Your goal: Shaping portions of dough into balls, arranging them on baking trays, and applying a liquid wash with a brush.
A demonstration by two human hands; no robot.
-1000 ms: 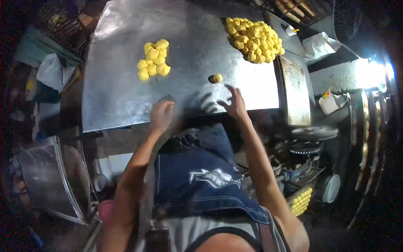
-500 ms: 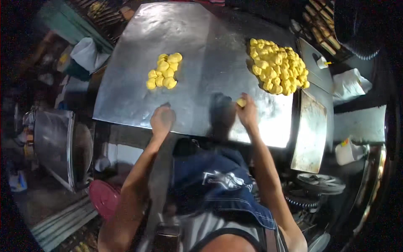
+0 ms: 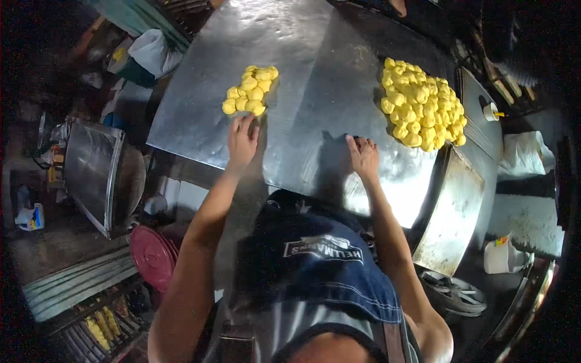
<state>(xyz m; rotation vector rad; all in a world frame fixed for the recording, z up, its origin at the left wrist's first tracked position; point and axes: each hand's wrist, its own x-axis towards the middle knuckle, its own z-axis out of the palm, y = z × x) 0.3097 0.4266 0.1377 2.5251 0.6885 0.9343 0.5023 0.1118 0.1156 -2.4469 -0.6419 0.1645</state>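
Left hand [image 3: 242, 140], fingers open and flat, lies just at 6 o'clock of the small ball cluster [image 3: 251, 91]; right hand [image 3: 364, 156], fingers curled palm-down on the steel table [image 3: 315, 72], contents hidden, lies at 8 o'clock of the large ball pile [image 3: 420, 104].

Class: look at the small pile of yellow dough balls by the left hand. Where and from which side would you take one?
Probably the nearest ball at the edge of the small pile, pinched across its round sides from above. It lies exposed on the metal table, just beyond the left hand.
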